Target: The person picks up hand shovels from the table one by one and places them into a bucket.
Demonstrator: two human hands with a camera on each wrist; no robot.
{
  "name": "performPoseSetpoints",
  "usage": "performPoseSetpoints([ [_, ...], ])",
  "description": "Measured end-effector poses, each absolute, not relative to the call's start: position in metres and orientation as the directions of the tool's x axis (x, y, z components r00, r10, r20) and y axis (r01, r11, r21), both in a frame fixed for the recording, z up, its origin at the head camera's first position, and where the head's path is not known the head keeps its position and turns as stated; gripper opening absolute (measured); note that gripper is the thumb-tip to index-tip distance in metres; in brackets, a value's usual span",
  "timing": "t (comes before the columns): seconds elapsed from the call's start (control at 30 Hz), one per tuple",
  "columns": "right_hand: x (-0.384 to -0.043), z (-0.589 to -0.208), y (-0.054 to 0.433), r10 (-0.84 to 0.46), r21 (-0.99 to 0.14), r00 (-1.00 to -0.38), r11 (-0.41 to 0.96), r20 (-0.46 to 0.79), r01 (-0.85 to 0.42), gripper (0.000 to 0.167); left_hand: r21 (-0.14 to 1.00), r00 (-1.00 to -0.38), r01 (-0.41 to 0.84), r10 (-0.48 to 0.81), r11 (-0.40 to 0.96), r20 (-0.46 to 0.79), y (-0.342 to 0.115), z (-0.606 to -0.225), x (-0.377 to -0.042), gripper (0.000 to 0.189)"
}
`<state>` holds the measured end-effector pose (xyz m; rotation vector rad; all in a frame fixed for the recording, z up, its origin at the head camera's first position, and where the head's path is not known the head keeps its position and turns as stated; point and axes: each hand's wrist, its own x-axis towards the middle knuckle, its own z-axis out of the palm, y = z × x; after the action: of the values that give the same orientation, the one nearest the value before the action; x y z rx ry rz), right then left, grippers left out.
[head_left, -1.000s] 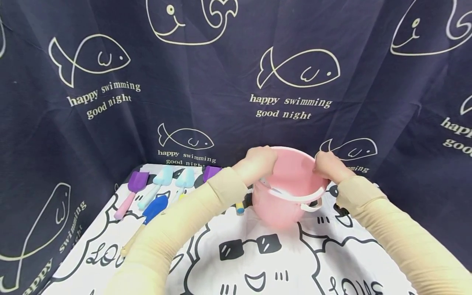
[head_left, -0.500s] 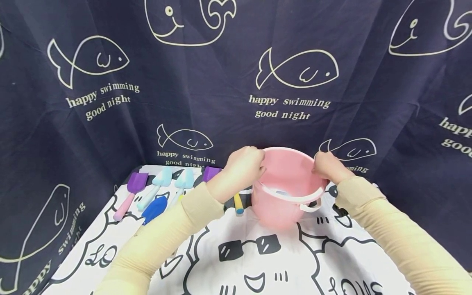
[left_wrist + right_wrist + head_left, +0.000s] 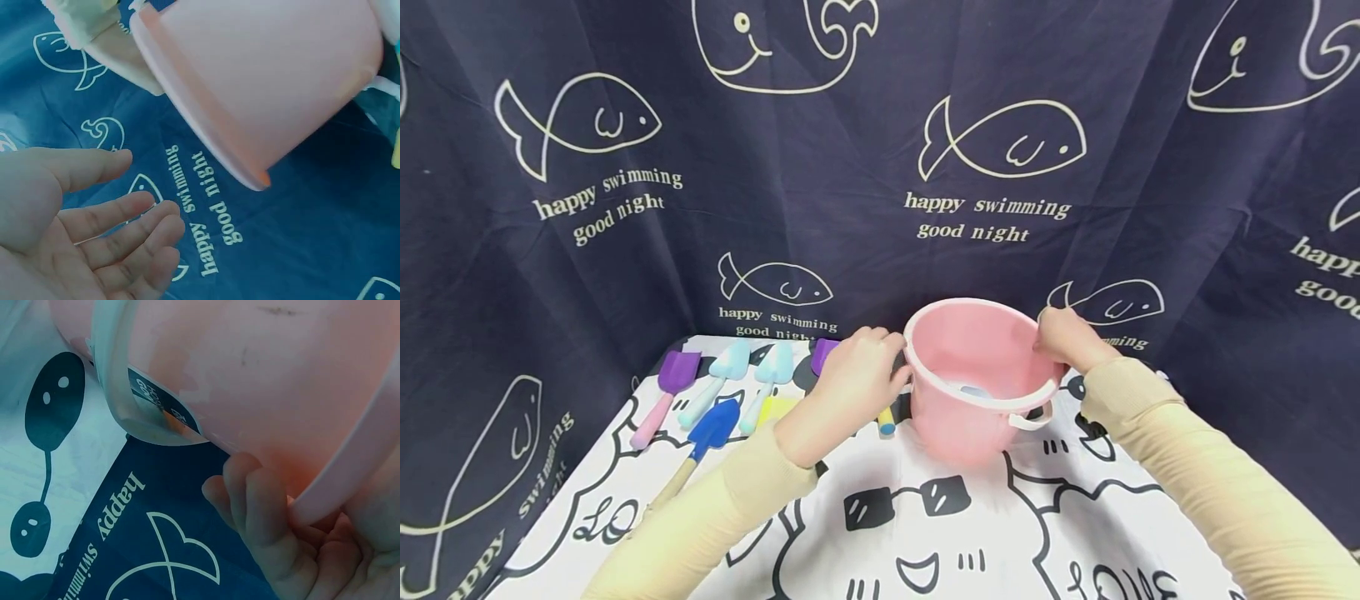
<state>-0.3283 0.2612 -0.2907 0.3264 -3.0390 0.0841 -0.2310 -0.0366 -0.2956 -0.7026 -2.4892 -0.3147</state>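
Note:
A pink bucket (image 3: 955,429) with a white handle (image 3: 1032,420) stands upright on the tablecloth, right of centre in the head view. My right hand (image 3: 1071,337) grips the far right of its rim; in the right wrist view the fingers (image 3: 265,506) curl over the rim (image 3: 350,459). Just left of the bucket is my left hand (image 3: 857,379), holding nothing. The left wrist view shows that hand (image 3: 94,231) apart from the bucket, fingers loosely spread. A pale patch lies at the bucket's bottom; I cannot tell what it is.
Left of the bucket lie a purple shovel (image 3: 679,371) with a pink handle, two light blue shovels (image 3: 731,360), a blue trowel (image 3: 715,422) with a wooden handle, and another purple blade (image 3: 822,354). A yellow handle (image 3: 887,421) shows beside the bucket. A dark curtain (image 3: 850,183) hangs behind.
My left hand has let go of the bucket's left rim and drawn away left and down. The right hand and the bucket have stayed in place.

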Motion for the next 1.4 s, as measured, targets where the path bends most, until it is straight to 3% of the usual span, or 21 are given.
performPoseSetpoints([
  [0.2,-0.325,-0.291,0.262,-0.211,-0.052,-0.973,0.975,0.093,-0.217,0.013,0.102,-0.73,0.53,0.392,0.842,0.56,-0.056,-0.322,-0.22,0.032],
  [0.53,-0.323,-0.29,0.26,-0.196,-0.055,-0.977,0.978,0.08,-0.201,0.014,0.205,-0.863,0.378,0.263,0.903,0.432,-0.093,-0.365,-0.213,0.047],
  [0.8,-0.322,-0.293,0.259,-0.177,-0.072,-0.982,0.981,0.068,-0.182,0.016,0.199,-0.903,0.312,0.224,0.929,0.368,-0.121,-0.399,-0.208,0.065],
  [0.97,-0.323,-0.293,0.26,-0.168,-0.065,-0.984,0.983,0.068,-0.172,0.016,0.177,-0.925,0.282,0.219,0.943,0.31,-0.134,-0.414,-0.206,0.063],
  [1.17,-0.324,-0.293,0.259,-0.166,-0.066,-0.984,0.983,0.07,-0.171,0.016,0.17,-0.98,0.173,0.153,0.97,0.128,-0.145,-0.426,-0.201,0.061],
  [1.4,-0.322,-0.294,0.26,-0.162,-0.073,-0.984,0.983,0.073,-0.167,0.015,0.166,-0.995,0.094,0.09,0.982,0.035,-0.155,-0.433,-0.197,0.061],
])
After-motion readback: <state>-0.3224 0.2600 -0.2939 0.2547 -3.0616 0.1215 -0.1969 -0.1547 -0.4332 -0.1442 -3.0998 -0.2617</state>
